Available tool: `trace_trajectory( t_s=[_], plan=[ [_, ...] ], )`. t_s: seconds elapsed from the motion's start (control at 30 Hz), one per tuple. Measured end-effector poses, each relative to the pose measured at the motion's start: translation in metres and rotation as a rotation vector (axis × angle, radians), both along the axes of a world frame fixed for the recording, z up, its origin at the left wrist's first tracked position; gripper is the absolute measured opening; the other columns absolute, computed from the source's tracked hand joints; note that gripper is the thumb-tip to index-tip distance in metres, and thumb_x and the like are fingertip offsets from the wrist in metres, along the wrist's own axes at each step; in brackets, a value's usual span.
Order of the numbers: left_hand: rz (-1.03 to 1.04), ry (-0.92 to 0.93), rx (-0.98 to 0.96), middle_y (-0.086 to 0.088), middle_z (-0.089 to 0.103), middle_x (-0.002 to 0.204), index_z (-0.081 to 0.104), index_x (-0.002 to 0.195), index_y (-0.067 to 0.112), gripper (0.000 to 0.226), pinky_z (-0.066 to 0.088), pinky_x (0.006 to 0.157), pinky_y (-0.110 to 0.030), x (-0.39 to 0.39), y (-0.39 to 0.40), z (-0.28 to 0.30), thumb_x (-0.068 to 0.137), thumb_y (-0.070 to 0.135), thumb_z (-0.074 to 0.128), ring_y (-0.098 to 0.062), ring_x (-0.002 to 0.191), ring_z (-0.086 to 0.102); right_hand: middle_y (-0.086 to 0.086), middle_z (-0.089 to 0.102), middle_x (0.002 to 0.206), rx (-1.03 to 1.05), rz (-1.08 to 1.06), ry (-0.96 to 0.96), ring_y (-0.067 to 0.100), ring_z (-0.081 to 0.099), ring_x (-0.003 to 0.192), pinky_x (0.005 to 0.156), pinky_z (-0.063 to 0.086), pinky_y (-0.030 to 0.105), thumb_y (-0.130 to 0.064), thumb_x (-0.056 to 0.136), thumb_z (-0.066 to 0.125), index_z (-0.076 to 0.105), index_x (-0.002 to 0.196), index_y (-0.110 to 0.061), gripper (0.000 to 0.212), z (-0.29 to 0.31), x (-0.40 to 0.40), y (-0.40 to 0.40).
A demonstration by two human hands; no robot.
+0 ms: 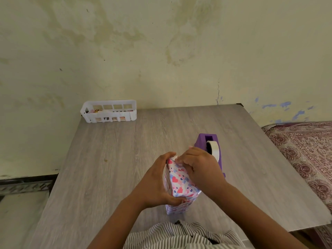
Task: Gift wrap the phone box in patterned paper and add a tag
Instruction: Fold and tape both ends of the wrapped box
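The phone box (177,187), wrapped in white paper with pink and blue hearts, stands on end near the front middle of the grey wooden table (111,159). My left hand (156,184) grips its left side, fingers curled over the top edge and thumb on the near face. My right hand (197,168) lies over the top right of the box, its fingertips pressing the folded paper at the upper end. The far side of the box is hidden behind my hands.
A purple tape dispenser (212,150) with a roll of clear tape stands just behind my right hand. A white slotted plastic basket (109,111) holding small paper items sits at the far left corner against the wall. A patterned bedspread (305,150) lies right of the table.
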State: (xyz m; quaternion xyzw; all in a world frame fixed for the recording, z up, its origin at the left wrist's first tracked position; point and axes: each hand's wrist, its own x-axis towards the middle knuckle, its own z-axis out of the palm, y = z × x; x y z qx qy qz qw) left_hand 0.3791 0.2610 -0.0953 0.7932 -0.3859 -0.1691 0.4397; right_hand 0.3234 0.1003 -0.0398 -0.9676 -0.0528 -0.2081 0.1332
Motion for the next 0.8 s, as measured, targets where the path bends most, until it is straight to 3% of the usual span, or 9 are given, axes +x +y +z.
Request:
trace_trajectory(
  t_s=[0.07, 0.17, 0.23, 0.3, 0.4, 0.5, 0.6, 0.67, 0.8],
  plan=[
    [-0.03, -0.041, 0.006, 0.024, 0.032, 0.134, 0.024, 0.136, 0.035, 0.1, 0.035, 0.101, -0.012, 0.002, 0.002, 0.002, 0.056, 0.05, 0.083, 0.004, 0.122, 0.039, -0.004, 0.073, 0.071, -0.07, 0.039, 0.005, 0.015, 0.071, 0.065, 0.078, 0.046, 0.024, -0.015, 0.054, 0.088, 0.077, 0.075, -0.016, 0.025, 0.002, -0.005, -0.002],
    [-0.062, -0.111, -0.001, 0.016, 0.036, 0.133, 0.027, 0.139, 0.03, 0.1, 0.041, 0.102, -0.03, 0.004, 0.002, 0.007, 0.058, 0.053, 0.081, -0.005, 0.121, 0.043, -0.002, 0.073, 0.101, -0.024, 0.096, 0.117, 0.014, 0.069, 0.097, 0.098, 0.027, 0.026, -0.025, 0.08, 0.062, 0.074, 0.1, -0.016, 0.025, 0.009, -0.017, -0.007],
    [-0.074, -0.152, 0.005, 0.014, 0.035, 0.135, 0.027, 0.141, 0.028, 0.1, 0.042, 0.101, -0.034, 0.003, 0.002, 0.008, 0.059, 0.055, 0.078, -0.008, 0.123, 0.042, -0.009, 0.056, 0.133, 0.112, 0.101, 0.289, -0.003, 0.039, 0.125, 0.106, 0.015, 0.011, -0.035, 0.092, 0.054, 0.059, 0.128, -0.023, 0.038, 0.009, -0.027, -0.014],
    [-0.075, -0.186, 0.039, 0.015, 0.031, 0.137, 0.025, 0.143, 0.032, 0.1, 0.042, 0.102, -0.033, 0.003, 0.002, 0.007, 0.061, 0.06, 0.074, -0.007, 0.124, 0.04, -0.018, 0.037, 0.146, 0.184, 0.114, 0.412, -0.011, 0.018, 0.127, 0.106, 0.018, 0.008, -0.046, 0.088, 0.058, 0.04, 0.14, -0.034, 0.056, 0.004, -0.039, -0.022],
    [-0.085, -0.212, 0.063, 0.015, 0.026, 0.14, 0.021, 0.143, 0.041, 0.096, 0.041, 0.103, -0.026, 0.002, 0.003, 0.006, 0.064, 0.064, 0.07, -0.002, 0.126, 0.035, -0.027, 0.018, 0.15, 0.179, 0.112, 0.525, -0.013, 0.008, 0.13, 0.107, 0.016, 0.012, -0.056, 0.08, 0.062, 0.02, 0.142, -0.046, 0.076, 0.003, -0.048, -0.026],
    [-0.094, -0.216, 0.066, 0.015, 0.025, 0.141, 0.019, 0.141, 0.045, 0.092, 0.038, 0.103, -0.016, 0.003, 0.001, 0.004, 0.066, 0.065, 0.069, 0.002, 0.127, 0.033, -0.032, 0.007, 0.146, 0.114, 0.13, 0.55, -0.009, 0.003, 0.135, 0.113, 0.012, 0.018, -0.057, 0.08, 0.061, 0.007, 0.136, -0.051, 0.078, 0.002, -0.051, -0.03],
    [-0.085, -0.219, 0.062, 0.017, 0.024, 0.14, 0.021, 0.14, 0.046, 0.089, 0.036, 0.103, -0.013, 0.003, -0.003, 0.004, 0.066, 0.068, 0.066, 0.002, 0.127, 0.032, -0.029, 0.011, 0.15, 0.158, 0.115, 0.491, -0.008, 0.006, 0.139, 0.114, 0.022, 0.022, -0.061, 0.079, 0.058, 0.011, 0.134, -0.055, 0.073, -0.005, -0.054, -0.036],
    [-0.068, -0.241, 0.056, 0.013, 0.025, 0.143, 0.022, 0.139, 0.045, 0.088, 0.039, 0.103, -0.016, 0.001, -0.006, 0.005, 0.065, 0.071, 0.063, -0.001, 0.128, 0.033, -0.033, 0.013, 0.145, 0.227, 0.092, 0.406, -0.016, 0.003, 0.136, 0.11, 0.022, 0.017, -0.065, 0.077, 0.058, 0.02, 0.133, -0.055, 0.068, -0.014, -0.057, -0.038],
    [-0.027, -0.29, 0.024, 0.01, 0.028, 0.142, 0.025, 0.136, 0.045, 0.086, 0.035, 0.099, -0.008, 0.001, -0.012, 0.003, 0.063, 0.072, 0.062, 0.003, 0.125, 0.032, -0.029, 0.036, 0.135, 0.335, -0.032, 0.186, -0.018, 0.021, 0.129, 0.101, 0.024, 0.01, -0.067, 0.072, 0.057, 0.043, 0.13, -0.037, 0.067, -0.03, -0.06, -0.036]
  ],
)
